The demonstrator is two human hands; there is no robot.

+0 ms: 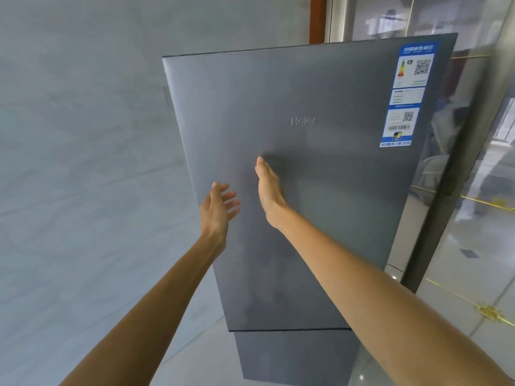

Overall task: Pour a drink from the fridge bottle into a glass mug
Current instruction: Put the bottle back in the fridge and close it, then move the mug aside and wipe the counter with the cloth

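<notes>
against a pale grey marble wall (83, 135) stood a tall dark grey metal fridge (334, 218), its door shut, with a blue and white energy label (407, 96) at the door's top right corner. the right hand (269, 188) reached to the door's middle with straight fingers, holding nothing. the left hand (218, 207) hovered near the door's left edge, fingers loosely spread, empty.

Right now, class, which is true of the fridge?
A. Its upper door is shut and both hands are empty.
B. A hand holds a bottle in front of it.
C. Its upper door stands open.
A: the upper door shows no gap or shelves, and the left hand and right hand hold nothing.
</notes>
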